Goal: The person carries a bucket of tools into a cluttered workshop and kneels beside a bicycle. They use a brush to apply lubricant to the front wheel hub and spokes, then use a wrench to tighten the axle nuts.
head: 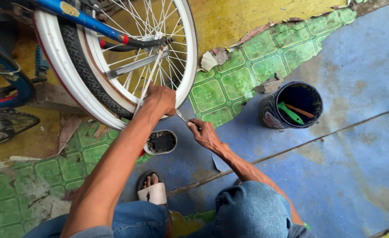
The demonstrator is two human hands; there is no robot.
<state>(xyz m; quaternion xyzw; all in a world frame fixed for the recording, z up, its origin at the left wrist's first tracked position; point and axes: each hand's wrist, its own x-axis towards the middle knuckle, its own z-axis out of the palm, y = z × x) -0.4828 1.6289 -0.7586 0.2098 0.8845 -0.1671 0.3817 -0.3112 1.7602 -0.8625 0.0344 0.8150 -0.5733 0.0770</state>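
Note:
A blue bicycle's rear wheel (115, 53) stands before me, with a white rim, black tyre and metal spokes. My left hand (161, 99) grips the lower edge of the rim and tyre. My right hand (203, 132) is closed on a thin metal tool (183, 117) whose tip points up at the rim just below my left hand. A small white tub (160, 142) with dark contents sits on the floor under both hands.
A black can (290, 105) holding a green-handled tool and a stick stands on the blue floor to the right. Torn green patterned floor covering (229, 83) lies beyond the wheel. The bicycle's chain ring (4, 125) is at the left. My sandalled foot (151, 187) is below.

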